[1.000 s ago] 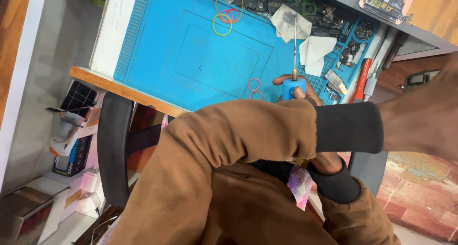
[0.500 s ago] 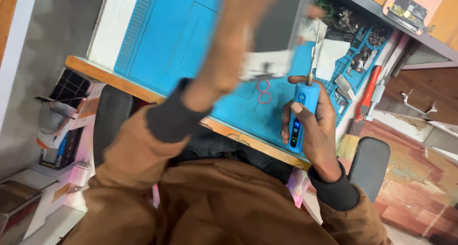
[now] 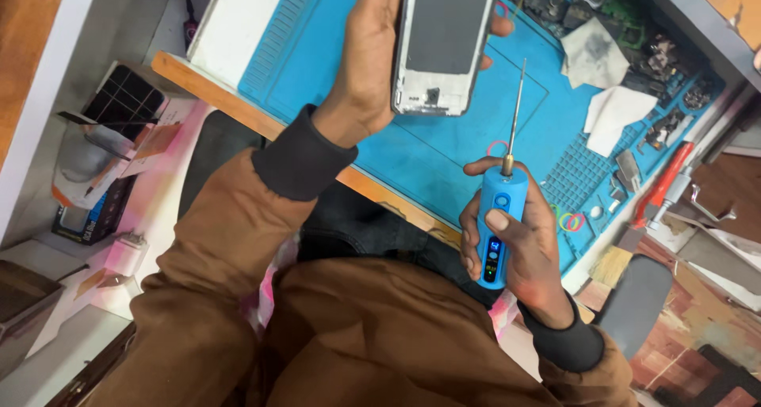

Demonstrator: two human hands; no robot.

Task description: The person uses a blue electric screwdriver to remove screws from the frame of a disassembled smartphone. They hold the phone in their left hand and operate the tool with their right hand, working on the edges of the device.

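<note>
Blue electric screwdriver point(image 3: 498, 226) gripped in right hand point(image 3: 519, 244), fingers wrapped shut, bit below and right of opened phone point(image 3: 442, 46) clamped in left hand point(image 3: 372, 62) above blue mat point(image 3: 444, 149): steady phone, align bit squarely first.

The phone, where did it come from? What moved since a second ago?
The left hand swung from across the view up over the blue mat, now showing a held phone. The right hand kept the blue screwdriver, tip upward.
</note>
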